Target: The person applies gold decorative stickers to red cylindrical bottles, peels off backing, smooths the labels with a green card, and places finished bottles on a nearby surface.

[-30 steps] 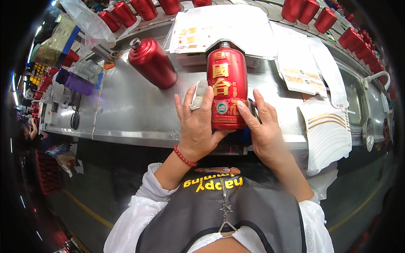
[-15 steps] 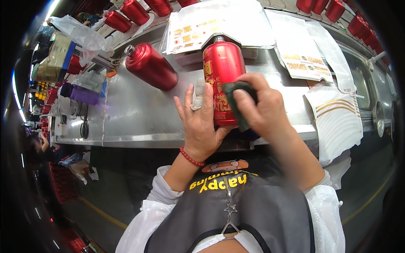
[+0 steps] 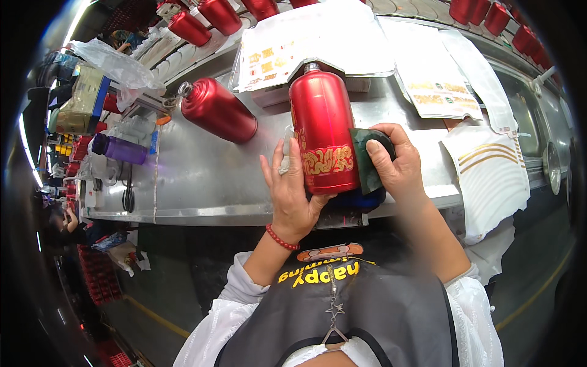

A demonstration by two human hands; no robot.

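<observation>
A shiny red bottle (image 3: pixel 322 125) with gold ornament lies on its side in the middle, its clear neck pointing away from me. My left hand (image 3: pixel 290 199) steadies it, fingers along its left side and thumb under the base; one finger wears a whitish wrap. In my right hand (image 3: pixel 396 160) a dark green, flat pad-like tool (image 3: pixel 368 165) with a rounded black grip is pinched. That tool's edge rests against the bottle's right side, by the gold pattern. A plain red bottle (image 3: pixel 219 110) lies to the left, apart from my hands.
White sheets with gold and red prints (image 3: pixel 318 40) lie behind the bottle, more printed sheets (image 3: pixel 437 76) at right. A sheet with gold curved stripes (image 3: pixel 486 165) hangs over the metal table's (image 3: pixel 202 177) front edge. A purple bottle (image 3: pixel 120 148) stands left; red bottles (image 3: pixel 189 28) line the back.
The bottle has turned, bringing a gold pattern near its base into view and moving the lettering leftward. My right hand with the green tool has moved slightly right and nearer.
</observation>
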